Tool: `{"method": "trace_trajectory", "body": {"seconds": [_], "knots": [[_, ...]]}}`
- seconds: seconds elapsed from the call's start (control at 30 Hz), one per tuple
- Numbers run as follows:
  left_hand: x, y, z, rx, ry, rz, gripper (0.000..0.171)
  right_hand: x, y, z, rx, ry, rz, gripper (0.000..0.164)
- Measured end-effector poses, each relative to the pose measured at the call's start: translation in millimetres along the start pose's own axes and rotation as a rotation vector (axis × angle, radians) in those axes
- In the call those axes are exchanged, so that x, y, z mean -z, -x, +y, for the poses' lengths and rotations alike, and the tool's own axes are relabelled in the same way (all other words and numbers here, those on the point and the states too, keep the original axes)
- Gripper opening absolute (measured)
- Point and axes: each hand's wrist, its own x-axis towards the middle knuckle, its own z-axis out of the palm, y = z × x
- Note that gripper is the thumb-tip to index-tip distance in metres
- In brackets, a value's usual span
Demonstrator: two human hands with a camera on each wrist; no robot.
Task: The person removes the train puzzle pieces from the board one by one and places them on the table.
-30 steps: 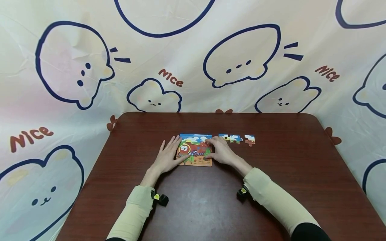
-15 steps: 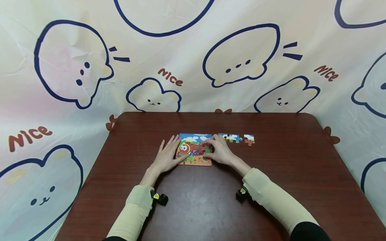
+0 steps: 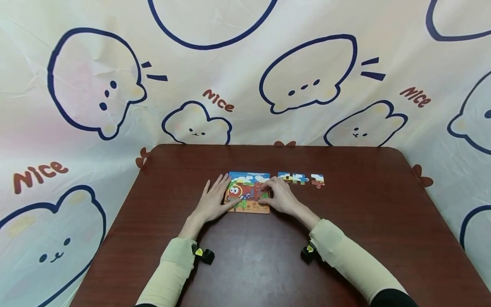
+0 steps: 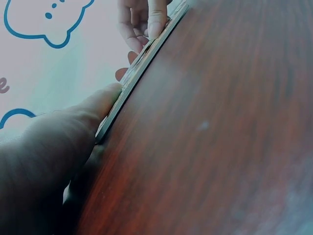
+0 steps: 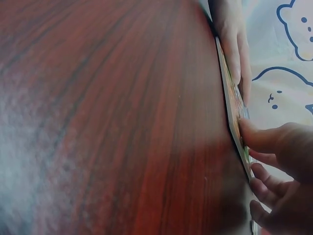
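A colourful jigsaw puzzle board point(image 3: 251, 207) with a red cartoon train lies flat on the table. My left hand point(image 3: 213, 202) rests along its left side, fingers stretched out and thumb lying on the lower part of the picture. Over the right part, my right hand point(image 3: 283, 196) pinches at a puzzle piece on the board between thumb and curled fingers; the hand hides most of that piece. In the right wrist view the thumb point(image 5: 264, 139) touches the board's surface. Both wrist views show the board edge-on, so its picture is hard to read there.
Loose puzzle pieces lie right of the board: two side by side, a yellow-and-blue one point(image 3: 284, 177) and a blue one point(image 3: 300, 178), and one with a red tab point(image 3: 317, 180) farther right. The brown table point(image 3: 368, 192) meets a patterned cloth point(image 3: 245, 76) behind.
The right hand's fingers shift slightly over the right part of the board. My left hand stays in place, and the loose pieces have not moved.
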Motion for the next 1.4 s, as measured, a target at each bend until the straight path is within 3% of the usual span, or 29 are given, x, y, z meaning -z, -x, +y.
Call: {"method": "trace_trajectory", "body": {"seconds": [0.17, 0.33, 0.47, 0.7, 0.93, 1.17, 1.4], "knots": [[-0.4, 1.2, 1.2, 0.001, 0.001, -0.007, 0.098, -0.6, 1.6, -2.4, -0.011, -0.034, 0.001, 0.027], [-2.3, 2.1, 0.4, -0.008, -0.004, 0.004, 0.097, 0.2, 2.9, -5.8, -0.057, 0.016, 0.011, 0.037], [-3.6, 1.8, 0.6, -0.014, 0.002, 0.017, 0.097, 1.1, 5.1, -7.5, -0.084, 0.012, 0.022, 0.026], [-2.6, 0.9, 3.5, -0.001, 0.004, -0.001, 0.097, -0.2, 7.3, -8.2, -0.135, -0.016, 0.014, 0.023], [-2.4, 0.9, 4.7, 0.017, -0.005, -0.004, 0.098, 0.0, 5.4, -6.1, -0.104, -0.038, -0.018, 0.021], [-1.9, 1.0, 3.5, 0.015, -0.005, 0.003, 0.098, 0.6, 4.7, -3.0, -0.074, -0.087, 0.004, 0.024], [0.2, 2.2, 3.6, 0.011, -0.015, 0.003, 0.098, 3.2, 8.2, -2.7, -0.069, -0.184, 0.024, 0.018]]}}
